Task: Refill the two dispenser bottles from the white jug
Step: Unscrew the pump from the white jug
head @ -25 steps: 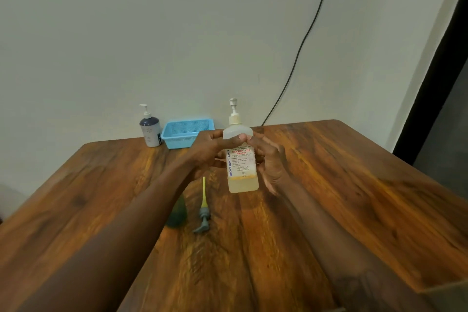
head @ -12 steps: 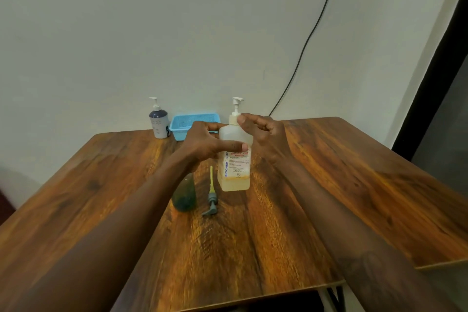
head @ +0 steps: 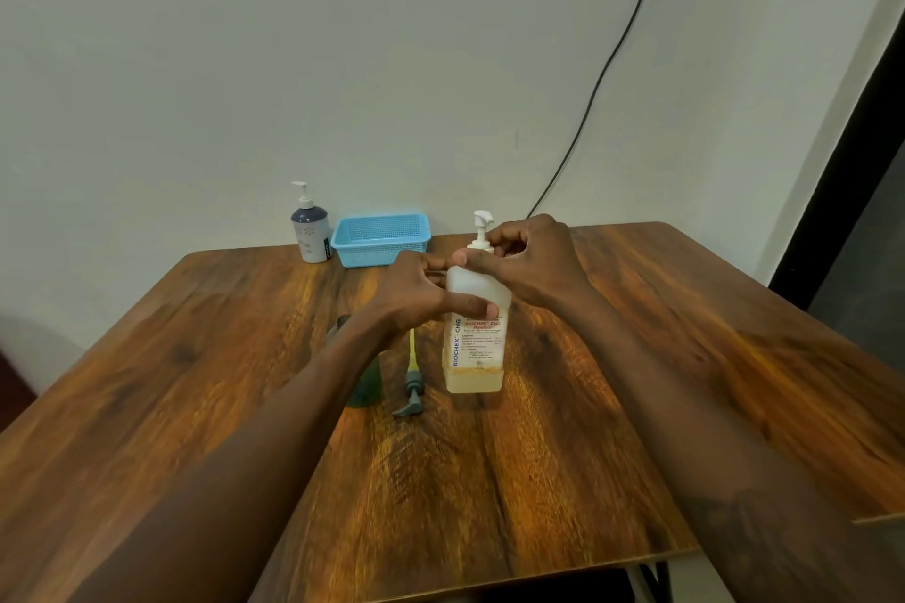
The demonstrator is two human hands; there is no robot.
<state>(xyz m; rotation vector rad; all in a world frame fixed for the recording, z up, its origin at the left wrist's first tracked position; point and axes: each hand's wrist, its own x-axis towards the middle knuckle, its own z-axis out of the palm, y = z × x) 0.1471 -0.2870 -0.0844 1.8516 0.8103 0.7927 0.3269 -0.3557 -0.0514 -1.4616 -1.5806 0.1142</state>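
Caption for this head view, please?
A pump bottle stands on the table, left hand holding its body, right hand gripping its neck.

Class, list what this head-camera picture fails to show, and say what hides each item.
The green bottle: head view, mostly hidden behind the left forearm.
The pump bottle neck: head view, covered by the right hand.
The pump bottle label's small print: head view, too small to read.
The far dispenser label: head view, too small to read.
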